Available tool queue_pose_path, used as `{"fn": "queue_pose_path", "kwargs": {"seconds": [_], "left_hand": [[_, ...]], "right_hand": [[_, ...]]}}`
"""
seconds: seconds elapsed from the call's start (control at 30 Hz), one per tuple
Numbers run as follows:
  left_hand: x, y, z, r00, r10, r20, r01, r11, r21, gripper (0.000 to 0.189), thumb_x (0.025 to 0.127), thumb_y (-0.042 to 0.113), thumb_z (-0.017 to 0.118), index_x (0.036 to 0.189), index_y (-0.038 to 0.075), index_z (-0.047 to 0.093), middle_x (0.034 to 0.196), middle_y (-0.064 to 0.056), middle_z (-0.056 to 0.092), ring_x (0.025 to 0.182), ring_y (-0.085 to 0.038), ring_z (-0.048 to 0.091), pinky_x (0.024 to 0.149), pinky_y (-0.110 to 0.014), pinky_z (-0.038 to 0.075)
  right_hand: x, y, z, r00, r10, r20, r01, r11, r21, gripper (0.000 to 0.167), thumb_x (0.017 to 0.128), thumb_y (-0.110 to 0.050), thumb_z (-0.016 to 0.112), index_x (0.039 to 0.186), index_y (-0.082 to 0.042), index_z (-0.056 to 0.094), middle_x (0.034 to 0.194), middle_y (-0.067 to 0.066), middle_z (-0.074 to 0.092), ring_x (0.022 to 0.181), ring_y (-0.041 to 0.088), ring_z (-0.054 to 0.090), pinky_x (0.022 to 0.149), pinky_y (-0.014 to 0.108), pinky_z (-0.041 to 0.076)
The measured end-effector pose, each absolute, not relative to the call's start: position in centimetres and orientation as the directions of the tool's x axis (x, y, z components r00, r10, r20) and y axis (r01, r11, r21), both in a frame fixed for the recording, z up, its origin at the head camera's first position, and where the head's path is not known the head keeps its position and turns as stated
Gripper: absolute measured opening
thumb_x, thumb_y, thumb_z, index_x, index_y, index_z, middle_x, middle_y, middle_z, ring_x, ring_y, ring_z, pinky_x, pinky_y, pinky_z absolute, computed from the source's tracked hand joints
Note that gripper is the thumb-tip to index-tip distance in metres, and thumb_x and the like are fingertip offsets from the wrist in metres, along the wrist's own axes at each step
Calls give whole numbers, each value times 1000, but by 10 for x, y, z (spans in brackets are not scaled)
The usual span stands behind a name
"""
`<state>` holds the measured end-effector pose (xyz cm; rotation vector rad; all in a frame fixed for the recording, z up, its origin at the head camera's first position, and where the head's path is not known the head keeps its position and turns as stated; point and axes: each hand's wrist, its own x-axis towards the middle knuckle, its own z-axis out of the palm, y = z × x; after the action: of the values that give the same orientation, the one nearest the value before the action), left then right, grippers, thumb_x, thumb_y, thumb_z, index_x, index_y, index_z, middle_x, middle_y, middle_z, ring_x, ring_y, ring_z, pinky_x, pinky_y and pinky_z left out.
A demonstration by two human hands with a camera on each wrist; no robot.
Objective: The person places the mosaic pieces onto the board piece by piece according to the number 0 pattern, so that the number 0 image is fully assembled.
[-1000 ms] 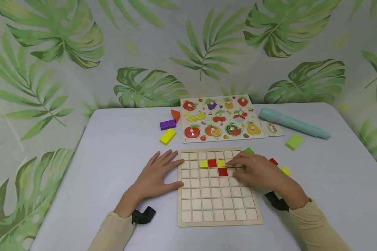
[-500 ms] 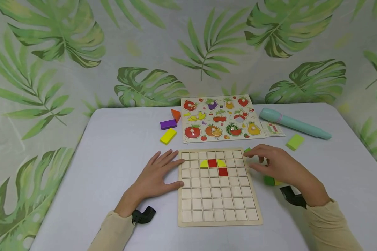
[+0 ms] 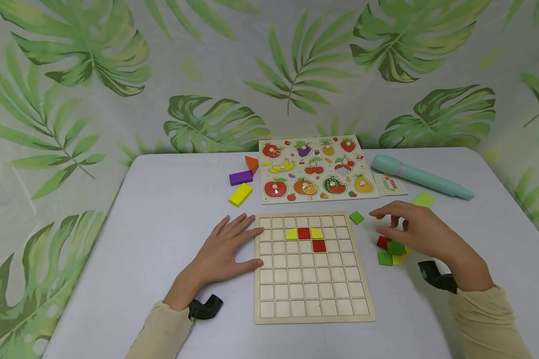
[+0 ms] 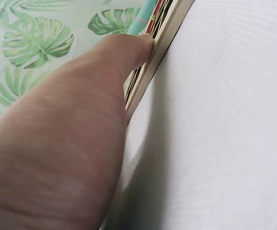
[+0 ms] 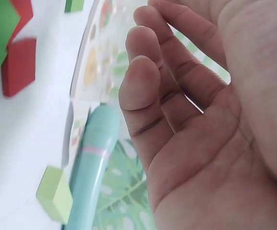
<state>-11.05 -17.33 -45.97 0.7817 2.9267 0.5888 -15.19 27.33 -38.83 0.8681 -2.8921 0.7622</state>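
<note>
A wooden grid board lies flat on the table. On it sit a red square tile between two yellow rounded tiles, and another red square tile one row nearer. My left hand rests at the board's left edge, fingers spread, thumb touching the rim. Right of the board, my right hand hovers over a small pile of tiles, fingers loosely bent and holding nothing. Red, green and yellow tiles show below it; some are hidden. One green tile lies by the board's top right corner.
Behind the board lies a fruit peg puzzle, with a small pattern card and a teal tube to its right. Purple, yellow and orange blocks stand left. A light green block is near the right hand.
My right hand has moved away from the board to the right, past the lone green tile, uncovering part of the tile pile. The left hand and the tiles on the board stay put.
</note>
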Motion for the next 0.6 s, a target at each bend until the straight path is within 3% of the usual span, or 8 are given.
{"fn": "queue_pose_path", "kwargs": {"seconds": [0.33,0.6], "left_hand": [[-110,-173,-459,-866,496,66,483,793,372,74,90,62,65,154,28,50,168,-1,33,158,-23,23,130,-52,10],[-110,-173,-459,-868,494,57,478,797,368,74,90,64,65,154,30,50,169,0,32,158,-22,23,131,-50,9]], "right_hand": [[-159,299,-399,-887,-458,56,-425,764,-485,36,88,-17,83,122,-11,73,110,3,75,81,2,55,65,22,52],[-163,307,-409,-913,-396,-94,-302,814,-496,39,92,-28,80,123,-7,71,111,5,72,88,14,56,65,22,49]]}}
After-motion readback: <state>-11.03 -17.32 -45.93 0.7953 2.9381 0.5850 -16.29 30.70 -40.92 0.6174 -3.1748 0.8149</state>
